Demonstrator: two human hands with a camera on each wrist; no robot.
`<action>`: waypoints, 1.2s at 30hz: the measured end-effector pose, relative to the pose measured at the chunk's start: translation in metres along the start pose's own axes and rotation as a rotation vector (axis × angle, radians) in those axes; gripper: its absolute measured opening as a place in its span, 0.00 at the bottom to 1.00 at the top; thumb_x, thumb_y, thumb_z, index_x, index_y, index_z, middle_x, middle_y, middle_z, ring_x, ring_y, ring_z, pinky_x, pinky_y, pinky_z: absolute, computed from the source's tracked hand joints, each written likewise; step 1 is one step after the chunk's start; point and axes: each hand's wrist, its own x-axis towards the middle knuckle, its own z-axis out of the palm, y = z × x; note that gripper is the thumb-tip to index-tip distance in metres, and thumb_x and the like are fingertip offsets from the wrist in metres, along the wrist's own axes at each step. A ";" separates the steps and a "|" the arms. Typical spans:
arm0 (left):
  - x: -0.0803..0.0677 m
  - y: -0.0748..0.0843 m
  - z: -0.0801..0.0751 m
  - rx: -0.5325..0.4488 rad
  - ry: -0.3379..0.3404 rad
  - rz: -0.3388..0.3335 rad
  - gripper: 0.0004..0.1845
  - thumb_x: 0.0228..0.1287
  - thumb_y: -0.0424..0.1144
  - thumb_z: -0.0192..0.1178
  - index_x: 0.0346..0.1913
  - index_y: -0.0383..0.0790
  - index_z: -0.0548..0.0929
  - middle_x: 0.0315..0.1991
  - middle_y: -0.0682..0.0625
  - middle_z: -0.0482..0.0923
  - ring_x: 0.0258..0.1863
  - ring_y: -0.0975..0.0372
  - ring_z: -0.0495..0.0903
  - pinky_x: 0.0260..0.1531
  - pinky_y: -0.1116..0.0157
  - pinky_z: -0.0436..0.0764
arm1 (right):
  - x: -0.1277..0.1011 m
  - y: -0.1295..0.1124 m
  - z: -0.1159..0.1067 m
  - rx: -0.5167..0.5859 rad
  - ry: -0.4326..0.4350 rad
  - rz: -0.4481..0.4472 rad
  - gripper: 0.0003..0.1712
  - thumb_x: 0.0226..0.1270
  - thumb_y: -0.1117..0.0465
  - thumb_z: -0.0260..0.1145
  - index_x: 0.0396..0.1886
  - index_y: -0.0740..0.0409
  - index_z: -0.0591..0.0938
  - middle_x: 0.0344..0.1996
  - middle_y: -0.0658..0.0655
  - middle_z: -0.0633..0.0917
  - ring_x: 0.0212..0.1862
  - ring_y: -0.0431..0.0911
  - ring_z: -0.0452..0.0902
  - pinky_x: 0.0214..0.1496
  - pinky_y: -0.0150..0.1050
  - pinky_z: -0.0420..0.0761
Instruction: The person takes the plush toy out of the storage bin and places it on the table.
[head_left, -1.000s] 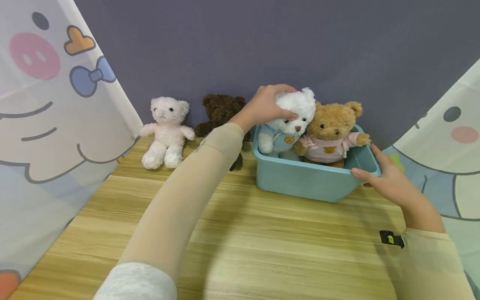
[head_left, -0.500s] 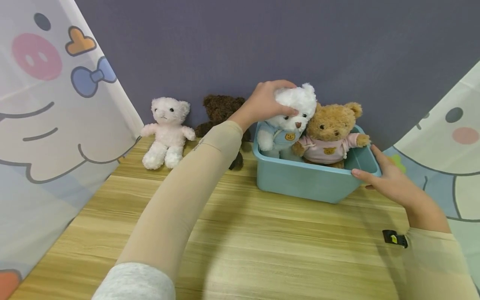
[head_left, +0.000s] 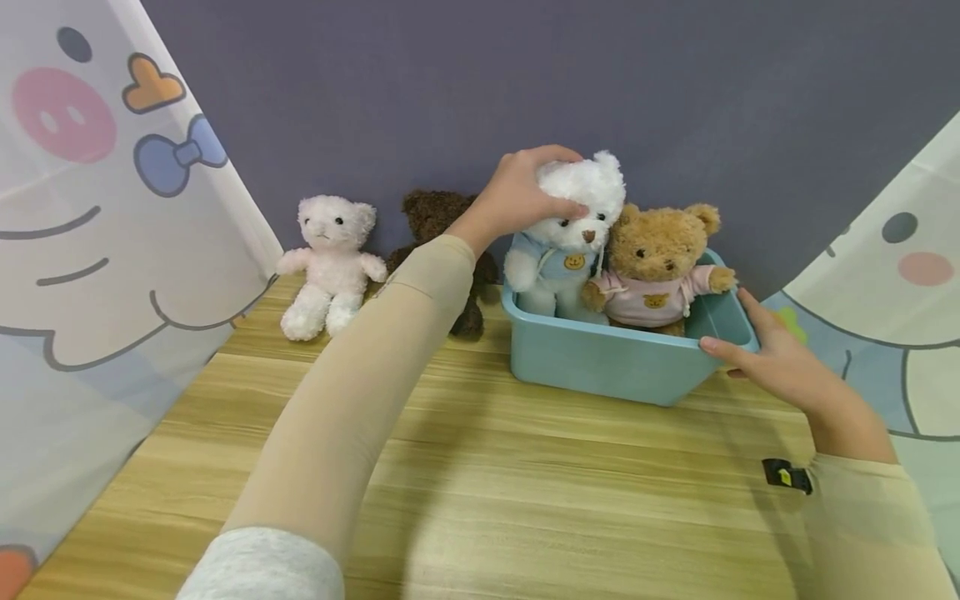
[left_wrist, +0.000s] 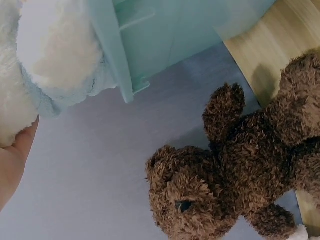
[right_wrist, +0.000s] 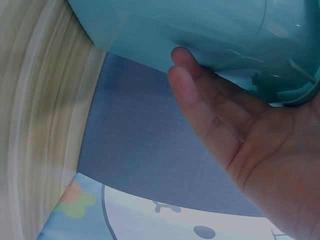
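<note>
The left hand is curled over the head of the white teddy bear, fingers across the top and thumb pressing the side of its face, so it grips the toy by the head. The right hand lies fairly flat with its fingers straight against the right end of the teal bin, thumb on the rim and fingers along the outer wall, as the right wrist view shows. The white teddy bear has fluffy fur and a light blue hoodie with a small bear badge on the chest; it stands upright in the left part of the bin, its head well above the rim, touching the tan teddy bear in a pink hoodie that sits beside it. The bin stands on the wooden desk near the grey wall
</note>
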 end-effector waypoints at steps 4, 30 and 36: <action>-0.002 0.001 -0.007 -0.024 0.028 -0.010 0.39 0.57 0.59 0.80 0.72 0.69 0.78 0.81 0.63 0.65 0.85 0.67 0.52 0.81 0.55 0.67 | -0.001 -0.002 0.000 0.003 -0.001 0.003 0.60 0.85 0.40 0.55 0.84 0.55 0.19 0.80 0.84 0.28 0.51 0.71 0.88 0.58 0.71 0.82; -0.036 0.017 -0.042 -0.187 0.347 0.158 0.30 0.59 0.45 0.80 0.66 0.54 0.85 0.72 0.55 0.76 0.66 0.61 0.78 0.61 0.63 0.82 | -0.002 -0.004 0.004 0.010 0.001 0.028 0.63 0.83 0.37 0.57 0.84 0.51 0.19 0.82 0.79 0.27 0.52 0.72 0.88 0.64 0.79 0.73; -0.044 0.021 -0.056 -0.211 0.414 0.248 0.30 0.58 0.41 0.81 0.65 0.49 0.85 0.69 0.52 0.79 0.60 0.61 0.81 0.57 0.64 0.84 | -0.003 -0.002 0.004 0.008 0.006 0.024 0.62 0.84 0.39 0.56 0.84 0.53 0.19 0.81 0.80 0.27 0.53 0.73 0.87 0.63 0.75 0.77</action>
